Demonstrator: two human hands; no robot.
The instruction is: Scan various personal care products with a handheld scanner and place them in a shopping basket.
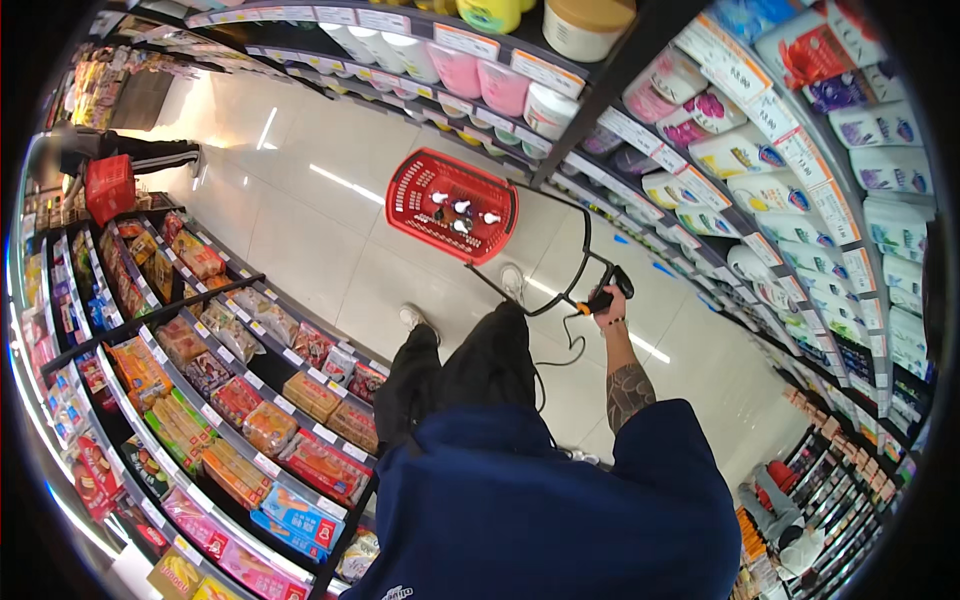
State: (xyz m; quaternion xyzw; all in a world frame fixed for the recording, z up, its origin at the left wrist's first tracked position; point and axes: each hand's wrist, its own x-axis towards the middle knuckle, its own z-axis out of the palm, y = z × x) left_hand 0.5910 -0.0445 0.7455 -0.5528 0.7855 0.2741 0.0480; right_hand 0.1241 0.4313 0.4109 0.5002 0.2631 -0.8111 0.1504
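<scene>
My right hand (613, 306) grips the black handle (598, 301) of a wheeled shopping basket's tubular frame, beside an orange collar. A thin black cord (571, 358) hangs from near the handle. The frame (583, 247) runs forward to a red plastic shopping basket (405, 161) on the tiled floor ahead of my feet. Inside the basket lie several small items with white tops, too small to name; one white-topped item (491, 218) sits towards its near end. My left hand is out of view.
Shelves of packaged snacks (322, 469) line the left; body-wash bottles (765, 193) and pink tubs (502, 88) fill shelves to the right and ahead. A person (127, 146) with a red basket (110, 187) stands far left. Another person (802, 551) is at lower right.
</scene>
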